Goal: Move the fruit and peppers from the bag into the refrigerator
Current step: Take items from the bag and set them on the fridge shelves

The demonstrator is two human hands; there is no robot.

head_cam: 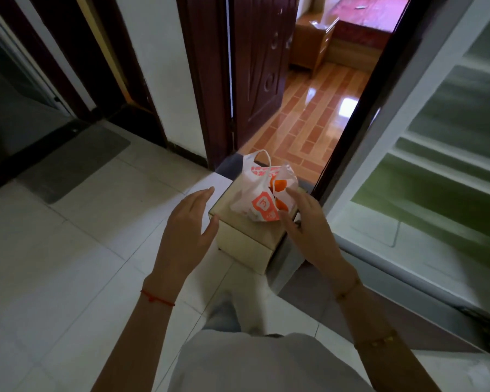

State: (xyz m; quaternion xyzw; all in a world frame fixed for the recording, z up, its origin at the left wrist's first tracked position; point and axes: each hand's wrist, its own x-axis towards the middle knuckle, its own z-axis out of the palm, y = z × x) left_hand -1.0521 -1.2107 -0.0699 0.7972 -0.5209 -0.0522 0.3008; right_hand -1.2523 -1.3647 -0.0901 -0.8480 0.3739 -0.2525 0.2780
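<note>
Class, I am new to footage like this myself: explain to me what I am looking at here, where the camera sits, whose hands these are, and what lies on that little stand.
There is one picture, taken by a wide-angle camera worn on a person's head, looking forward and down. No machine is involved: the two bare arms belong to the wearer.

The left hand hovers open with straight fingers beside a small cream-coloured stool on the tiled floor; it holds nothing. The right hand reaches the white and orange plastic bag that sits on the stool; its fingers are at the bag's edge, and whether they pinch it I cannot tell. Orange fruit shows through the bag's opening. No peppers are visible.

On the right stands the open refrigerator, with pale shelves. Ahead, a doorway leads to a room with a wooden floor.
</note>
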